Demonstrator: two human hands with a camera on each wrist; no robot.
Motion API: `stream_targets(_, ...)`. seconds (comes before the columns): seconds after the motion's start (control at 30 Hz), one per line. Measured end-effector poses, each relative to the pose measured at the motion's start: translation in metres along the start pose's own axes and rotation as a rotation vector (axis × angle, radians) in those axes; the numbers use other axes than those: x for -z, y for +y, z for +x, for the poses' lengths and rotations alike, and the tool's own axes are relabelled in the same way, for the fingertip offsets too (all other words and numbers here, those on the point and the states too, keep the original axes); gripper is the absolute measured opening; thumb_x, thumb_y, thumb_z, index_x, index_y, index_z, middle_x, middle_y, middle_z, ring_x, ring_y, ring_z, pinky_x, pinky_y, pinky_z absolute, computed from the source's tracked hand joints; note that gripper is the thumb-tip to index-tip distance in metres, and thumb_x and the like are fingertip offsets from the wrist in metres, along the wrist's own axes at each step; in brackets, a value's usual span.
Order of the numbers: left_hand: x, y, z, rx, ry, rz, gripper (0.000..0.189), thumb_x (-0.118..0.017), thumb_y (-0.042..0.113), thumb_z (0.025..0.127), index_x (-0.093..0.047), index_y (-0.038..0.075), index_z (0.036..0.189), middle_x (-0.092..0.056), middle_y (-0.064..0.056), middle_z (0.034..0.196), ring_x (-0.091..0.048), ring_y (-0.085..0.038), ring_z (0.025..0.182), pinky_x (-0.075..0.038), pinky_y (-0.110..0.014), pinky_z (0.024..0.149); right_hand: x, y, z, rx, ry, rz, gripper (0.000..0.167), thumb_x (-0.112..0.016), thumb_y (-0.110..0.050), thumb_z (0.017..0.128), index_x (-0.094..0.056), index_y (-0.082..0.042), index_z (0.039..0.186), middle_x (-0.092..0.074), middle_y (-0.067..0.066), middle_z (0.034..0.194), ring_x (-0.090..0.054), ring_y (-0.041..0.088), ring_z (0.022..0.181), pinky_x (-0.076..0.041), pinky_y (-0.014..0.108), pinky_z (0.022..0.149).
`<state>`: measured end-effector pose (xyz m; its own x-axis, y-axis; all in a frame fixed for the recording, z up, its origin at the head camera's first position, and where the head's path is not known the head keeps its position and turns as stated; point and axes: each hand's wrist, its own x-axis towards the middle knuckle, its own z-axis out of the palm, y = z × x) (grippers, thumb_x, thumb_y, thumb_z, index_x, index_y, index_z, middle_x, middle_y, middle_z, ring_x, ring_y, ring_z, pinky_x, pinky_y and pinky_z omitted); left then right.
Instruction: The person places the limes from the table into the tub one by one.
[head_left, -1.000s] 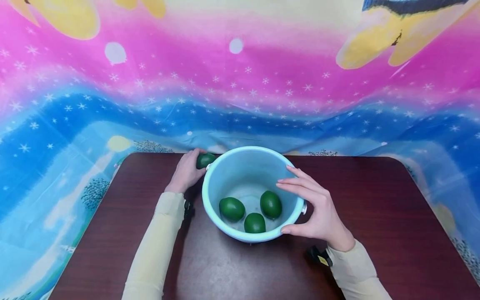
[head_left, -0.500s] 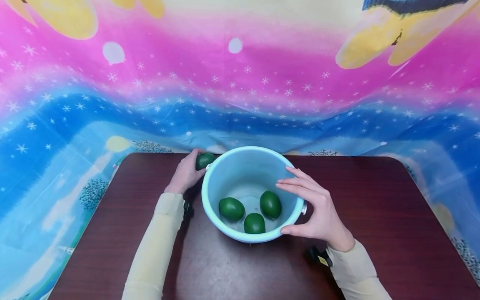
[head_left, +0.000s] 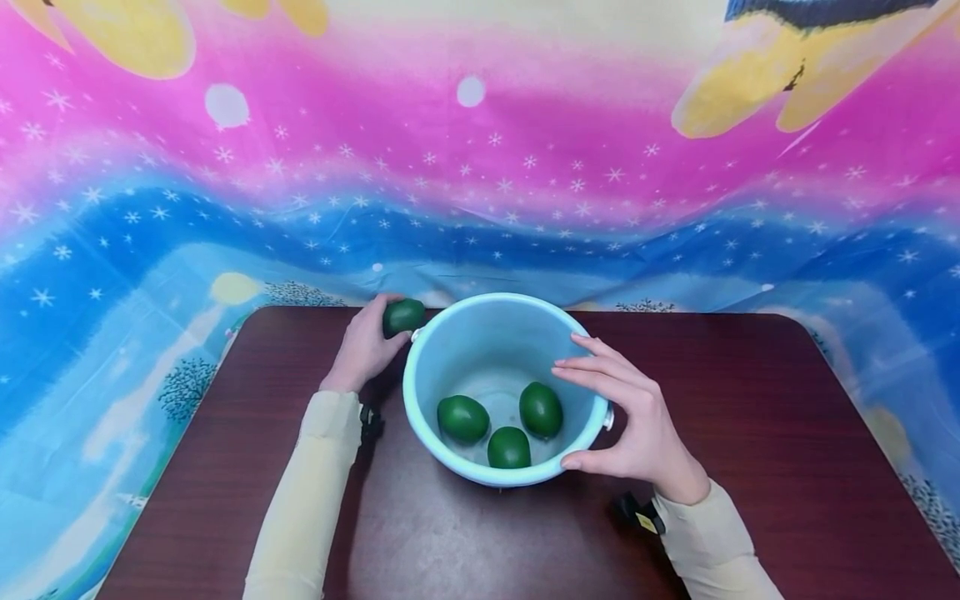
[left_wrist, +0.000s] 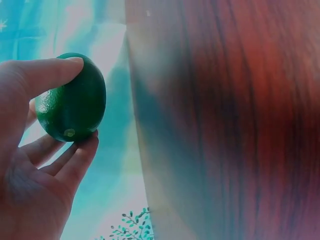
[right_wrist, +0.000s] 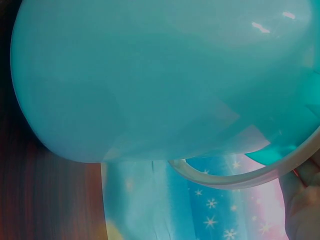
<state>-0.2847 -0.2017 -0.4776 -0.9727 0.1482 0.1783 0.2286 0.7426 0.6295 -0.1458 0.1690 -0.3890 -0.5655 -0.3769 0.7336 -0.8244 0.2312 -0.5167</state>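
A light blue bucket (head_left: 422, 421) stands mid-table in the head view, three green limes (head_left: 463, 418) lying on its bottom. Just left of its rim, my left hand (head_left: 367, 342) holds another lime (head_left: 403, 317). The left wrist view shows that lime (left_wrist: 75, 100) between the thumb on one side and fingertips on the other. My right hand (head_left: 630, 408) grips the bucket's right rim, fingers reaching over the edge and thumb at the near side. In the right wrist view, the bucket wall (right_wrist: 135, 80) fills most of the picture, a pale curved handle (right_wrist: 240, 180) passing by the hand.
The dark red-brown wooden table (head_left: 780, 433) stretches out on both sides of the bucket. A colourful printed cloth (head_left: 420, 150) hangs behind it and along its sides. Dark cameras, one of them the right wrist camera (head_left: 637, 512), sit at the wrists.
My left hand has shifted a little to the left with the lime, slightly away from the bucket's rim. The right hand, the bucket and the limes inside have stayed put.
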Motion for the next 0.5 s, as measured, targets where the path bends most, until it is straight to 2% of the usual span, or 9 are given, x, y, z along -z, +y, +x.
stream_targets(0.5,0.007,0.005,-0.015,-0.11,0.107,-0.011,0.06,-0.081,0.013,0.088,-0.054,0.014,0.141,-0.059,-0.011,0.136,-0.057,-0.032,0.119,-0.047,-0.053,0.097,0.0,-0.001,0.001,-0.002,0.001,0.0,0.075,-0.08,-0.061,0.079,-0.072,0.002,0.119,-0.07,0.018,0.114,-0.048,0.05,0.128,-0.037,0.04,0.113)
